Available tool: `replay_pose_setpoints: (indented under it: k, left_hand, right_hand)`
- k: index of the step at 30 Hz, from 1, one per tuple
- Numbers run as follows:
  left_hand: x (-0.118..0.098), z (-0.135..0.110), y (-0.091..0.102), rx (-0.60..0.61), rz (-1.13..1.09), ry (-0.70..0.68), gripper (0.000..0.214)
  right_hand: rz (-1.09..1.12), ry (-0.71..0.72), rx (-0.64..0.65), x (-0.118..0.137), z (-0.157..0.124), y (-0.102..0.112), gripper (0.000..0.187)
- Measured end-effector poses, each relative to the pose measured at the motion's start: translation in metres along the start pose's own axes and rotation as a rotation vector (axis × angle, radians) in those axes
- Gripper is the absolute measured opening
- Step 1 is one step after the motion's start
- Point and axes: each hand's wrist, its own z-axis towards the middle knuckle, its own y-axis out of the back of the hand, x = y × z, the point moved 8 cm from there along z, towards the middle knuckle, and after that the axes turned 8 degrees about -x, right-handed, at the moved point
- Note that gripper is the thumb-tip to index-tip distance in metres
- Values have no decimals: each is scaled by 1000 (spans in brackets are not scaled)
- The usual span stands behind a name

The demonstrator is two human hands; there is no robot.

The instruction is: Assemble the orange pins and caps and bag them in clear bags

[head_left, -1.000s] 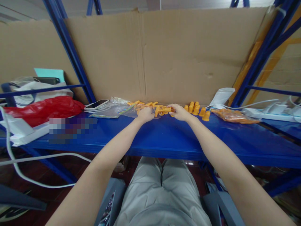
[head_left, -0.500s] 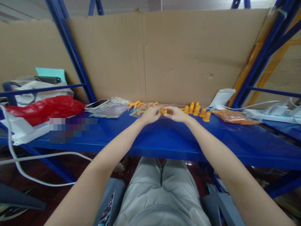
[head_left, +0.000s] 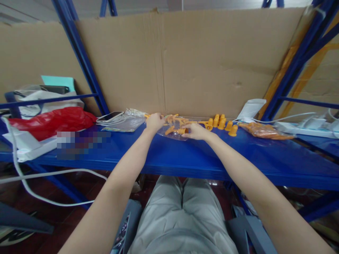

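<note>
My right hand (head_left: 195,131) is closed on the open end of an orange plastic cup-shaped piece (head_left: 182,131), with thumb and fingers at its rim. A curved orange part extends from it to the left; whether the two are joined I cannot tell. My left hand (head_left: 155,122) is further left, over branched orange plastic pieces (head_left: 147,116). The back of that hand hides most of its fingers. Between the hands, more branched orange pieces (head_left: 174,119) lie on a clear plastic bag (head_left: 176,137). Several orange cups (head_left: 221,123) stand right of my right hand.
The blue shelf table (head_left: 185,155) ends in front of my lap. A cardboard sheet (head_left: 201,63) closes the back. To the left lie a phone (head_left: 111,116), a flat clear bag (head_left: 123,124) and a red bag (head_left: 58,120); to the right, a bag of orange pieces (head_left: 261,130) and a power strip (head_left: 307,128).
My hands have parted. The left has moved left to the branched orange pieces, while the right stays near its place with the cup-shaped piece, uncovering the bag between them.
</note>
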Motion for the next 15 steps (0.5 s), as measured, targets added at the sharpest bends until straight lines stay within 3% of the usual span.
replay_pose_setpoints:
  k: [2,6,15]
  left_hand:
    - [29,3,-7,106,108,113,38]
    - [60,4,-27,286,249,124,48]
    - [52,8,-40,374,333,-43,36]
  right_hand:
    - [68,-6,-24,-6,1,-5,40]
    - [157,-13,-76,-11,3,-7,46]
    - [201,-8,-3,10,0,-10,43]
